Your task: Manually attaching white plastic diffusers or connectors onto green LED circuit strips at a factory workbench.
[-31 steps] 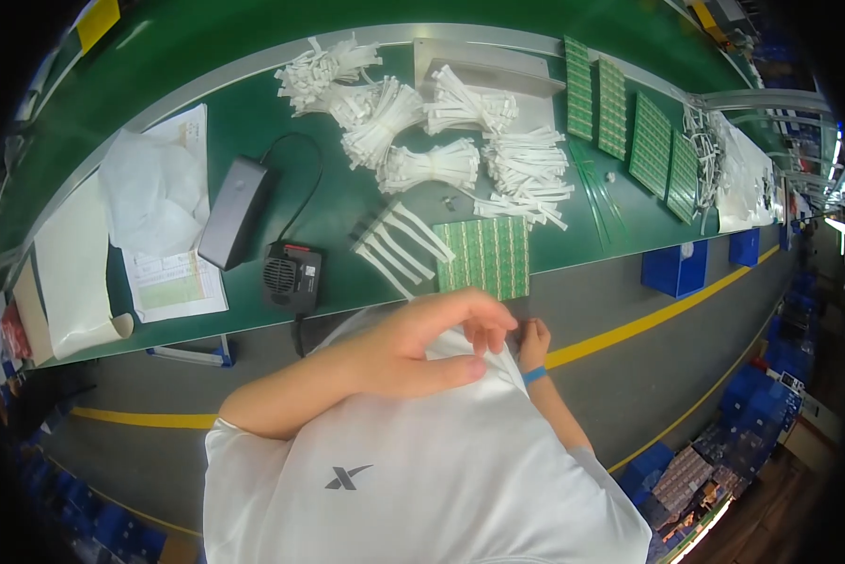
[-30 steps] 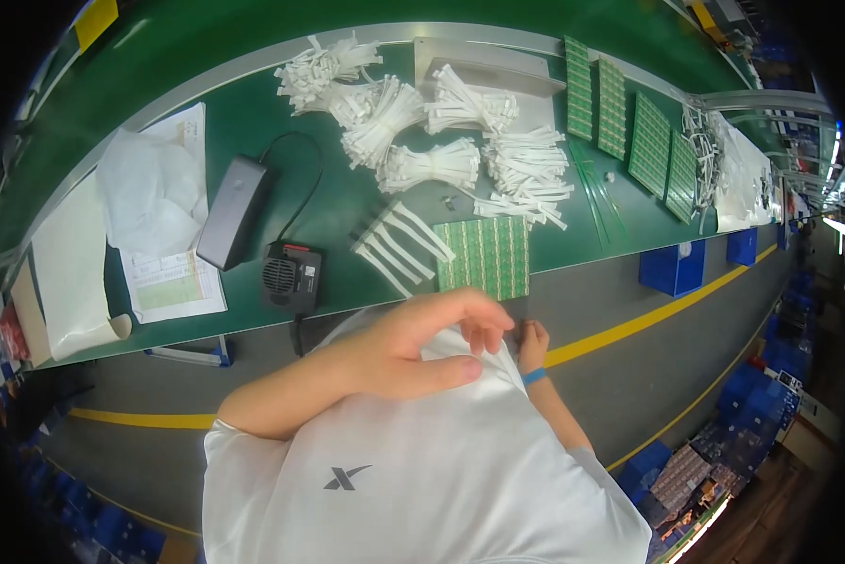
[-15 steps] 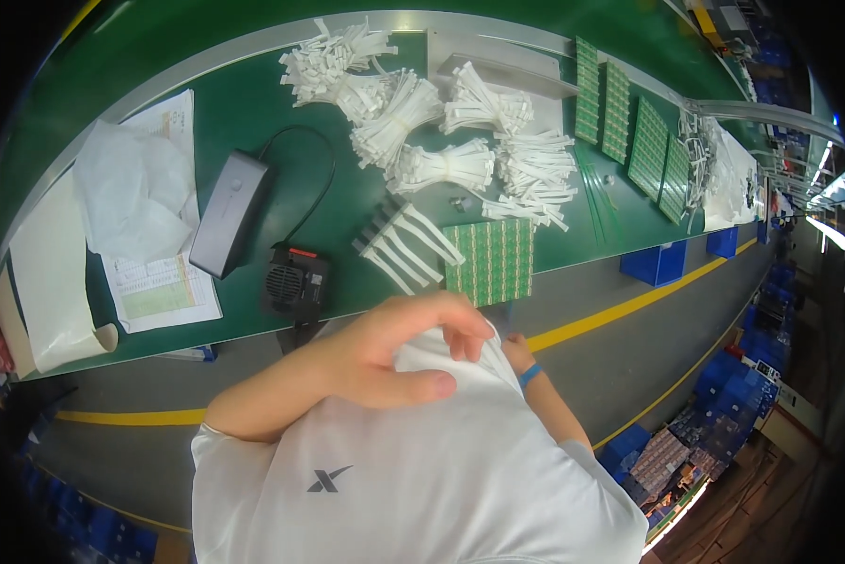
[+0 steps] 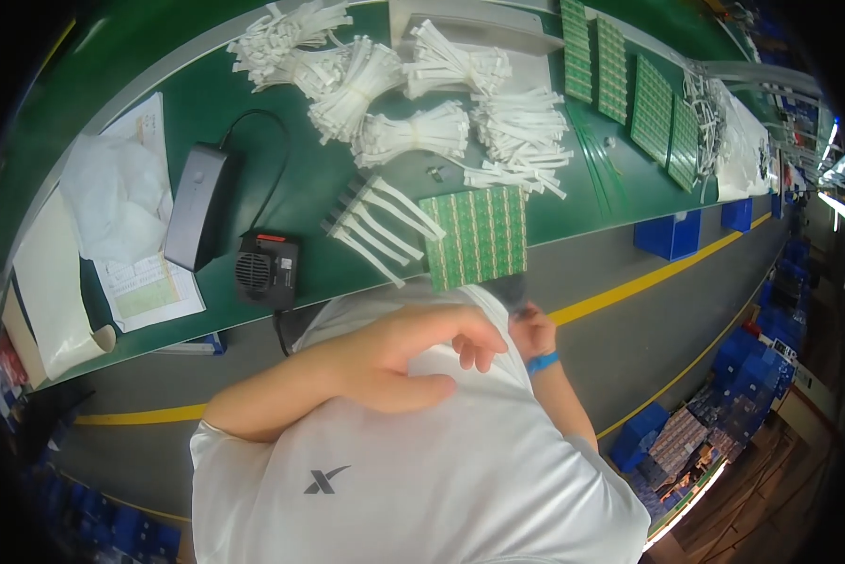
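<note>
My left hand (image 4: 434,353) hangs in front of my white shirt (image 4: 422,470), its fingers loosely bent and the thumb apart, holding nothing. Beyond the shirt's hem, by my right side, my right hand (image 4: 533,333) is curled closed below a blue wristband (image 4: 542,361); whatever may be in its fingers is hidden. At the bench's near edge, a green circuit board panel (image 4: 479,237) lies nearest to both hands. Touching its left side is a row of white flat cables (image 4: 385,226) with dark ends.
Bundles of white cables (image 4: 413,134) and more green panels (image 4: 650,108) cover the green bench (image 4: 300,188). At left are a grey box-shaped device (image 4: 199,202), a black vented unit (image 4: 267,268) and papers (image 4: 150,301) under a crumpled white sheet. Blue bins (image 4: 669,235) stand beyond the bench edge.
The view has shifted, so the bench things appear higher and mostly further left. My right hand has come more into sight beside the shirt. My left hand keeps nearly the same pose.
</note>
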A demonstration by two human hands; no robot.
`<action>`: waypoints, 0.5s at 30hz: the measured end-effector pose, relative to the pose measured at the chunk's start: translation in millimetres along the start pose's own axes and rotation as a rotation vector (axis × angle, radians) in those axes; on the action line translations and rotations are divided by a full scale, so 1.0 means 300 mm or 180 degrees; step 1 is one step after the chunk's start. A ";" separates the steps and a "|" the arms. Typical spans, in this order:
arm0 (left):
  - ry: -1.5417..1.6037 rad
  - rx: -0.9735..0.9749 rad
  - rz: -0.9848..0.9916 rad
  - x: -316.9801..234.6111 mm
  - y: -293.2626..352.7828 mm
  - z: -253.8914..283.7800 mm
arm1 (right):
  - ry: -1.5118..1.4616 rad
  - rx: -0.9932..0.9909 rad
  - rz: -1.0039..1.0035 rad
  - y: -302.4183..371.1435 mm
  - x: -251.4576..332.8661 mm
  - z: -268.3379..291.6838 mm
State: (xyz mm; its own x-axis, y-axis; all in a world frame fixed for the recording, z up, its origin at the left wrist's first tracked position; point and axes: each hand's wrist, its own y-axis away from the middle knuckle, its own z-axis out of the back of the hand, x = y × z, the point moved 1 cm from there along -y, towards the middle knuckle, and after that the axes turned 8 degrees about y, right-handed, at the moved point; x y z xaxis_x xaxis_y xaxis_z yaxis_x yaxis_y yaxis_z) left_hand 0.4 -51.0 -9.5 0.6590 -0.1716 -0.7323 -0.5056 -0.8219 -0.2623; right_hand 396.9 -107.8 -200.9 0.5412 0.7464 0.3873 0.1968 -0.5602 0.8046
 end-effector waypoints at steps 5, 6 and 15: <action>-0.0499 0.0005 0.0800 0.057 -0.018 -0.019 | 0.0847 0.0179 0.0632 -0.020 -0.052 -0.039; -0.0481 0.0067 0.0834 0.062 -0.024 -0.029 | 0.1184 -0.0021 0.0885 -0.027 -0.068 -0.046; -0.1487 0.0338 0.1905 0.171 -0.087 -0.086 | 0.3519 -0.1328 0.2582 -0.137 -0.165 0.032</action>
State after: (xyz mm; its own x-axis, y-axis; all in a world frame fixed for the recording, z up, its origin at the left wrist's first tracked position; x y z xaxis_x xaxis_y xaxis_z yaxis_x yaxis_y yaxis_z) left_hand 61.7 -52.4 -24.1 -0.0360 -0.3043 -0.9519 -0.7686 -0.6003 0.2210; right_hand 370.0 -125.1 -257.3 -0.5550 0.2768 0.7845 -0.2080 -0.9592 0.1913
